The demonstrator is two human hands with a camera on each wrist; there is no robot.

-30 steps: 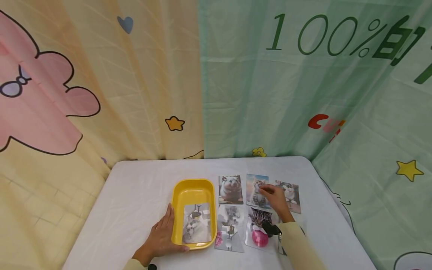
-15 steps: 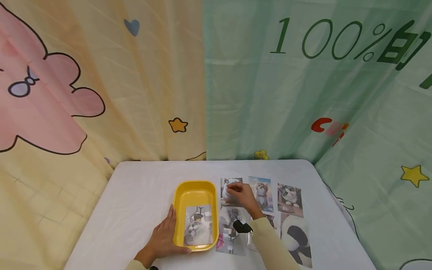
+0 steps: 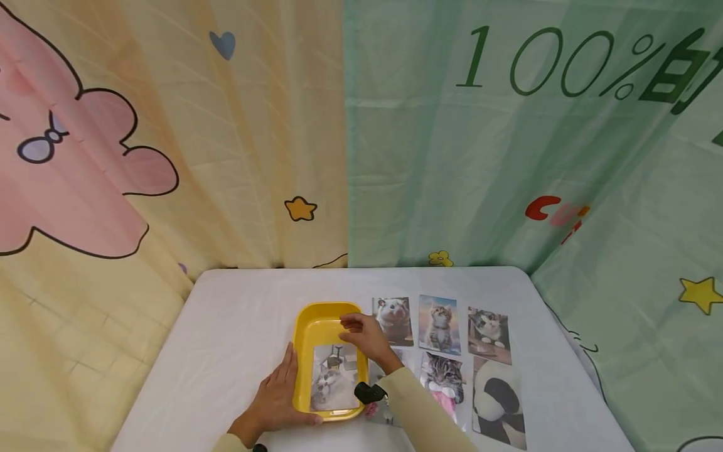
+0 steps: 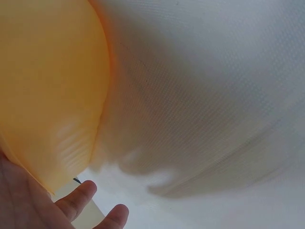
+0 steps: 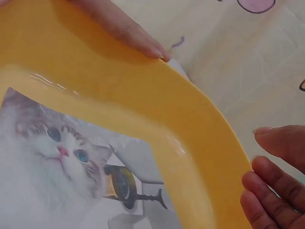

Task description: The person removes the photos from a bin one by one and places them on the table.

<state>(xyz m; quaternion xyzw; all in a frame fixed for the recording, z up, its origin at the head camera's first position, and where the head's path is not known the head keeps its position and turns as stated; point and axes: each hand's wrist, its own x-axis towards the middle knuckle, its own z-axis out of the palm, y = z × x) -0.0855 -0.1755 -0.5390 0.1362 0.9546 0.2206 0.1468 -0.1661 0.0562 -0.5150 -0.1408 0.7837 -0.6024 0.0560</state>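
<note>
yellow tray [image 3: 329, 317] on white counter [image 3: 237, 326], cat photo [image 3: 333, 380] inside | left hand [image 3: 277, 402] flat against tray's left wall, grip released | right hand [image 3: 364, 333] over far-right rim (fingers loosely bent, grasping nothing) | photo cards [image 3: 440, 323] right of tray

The place looked like a makeshift staged recording corner rather than a lived-in room: cartoon-printed curtains [image 3: 226, 144], yellow on the left and green on the right, enclosed a small table [image 3: 237, 320] draped in white cloth.
</note>
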